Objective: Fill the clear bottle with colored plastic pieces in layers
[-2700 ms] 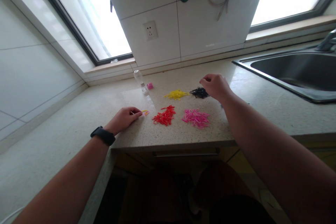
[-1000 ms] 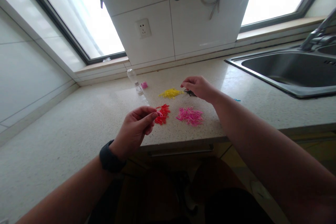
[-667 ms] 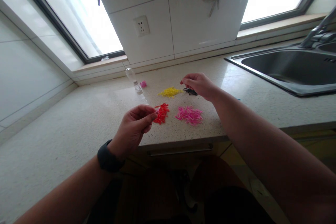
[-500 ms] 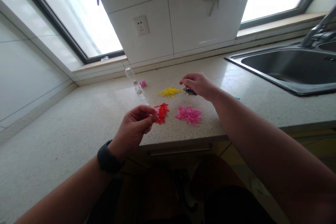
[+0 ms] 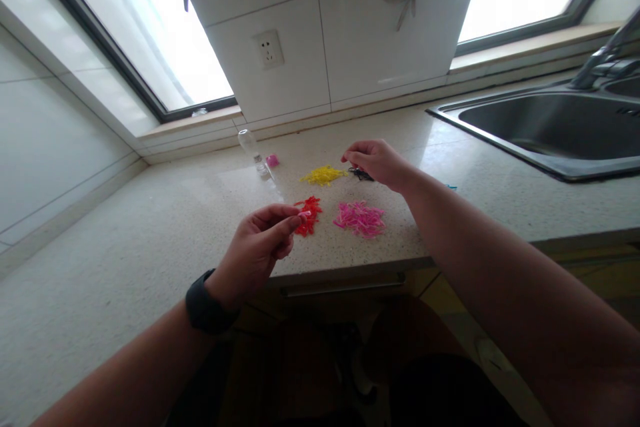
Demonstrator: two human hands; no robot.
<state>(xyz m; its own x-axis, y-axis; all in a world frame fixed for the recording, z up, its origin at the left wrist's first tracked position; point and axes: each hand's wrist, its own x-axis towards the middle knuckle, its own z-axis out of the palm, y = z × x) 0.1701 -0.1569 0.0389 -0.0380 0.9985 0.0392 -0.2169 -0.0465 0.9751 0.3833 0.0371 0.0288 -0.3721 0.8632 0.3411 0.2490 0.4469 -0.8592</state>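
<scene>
My left hand [image 5: 265,237], with a dark watch on its wrist, pinches a small pink rubber band [image 5: 304,213] between thumb and index finger. The band shows just past the fingertips, above the left side of a pile of red rubber bands [image 5: 311,219]. My right hand [image 5: 373,159] hovers at a pile of black rubber bands [image 5: 361,175] and partly covers it. Its thumb and index finger are closed together; what they hold, if anything, is too small to see. A pile of pink rubber bands [image 5: 360,219] lies between the hands, nearer the counter's front edge.
A yellow pile [image 5: 324,175] lies behind the red one. Further left a clear bottle [image 5: 253,153] rests on the counter [image 5: 150,227] beside a pink cap [image 5: 272,160]. Something blue [image 5: 451,187] shows past my right forearm. A steel sink [image 5: 525,127] is at right.
The pink band now sticks out more plainly from my left fingertips, and that hand has shifted slightly right. My right hand has stayed almost still over the black pile.
</scene>
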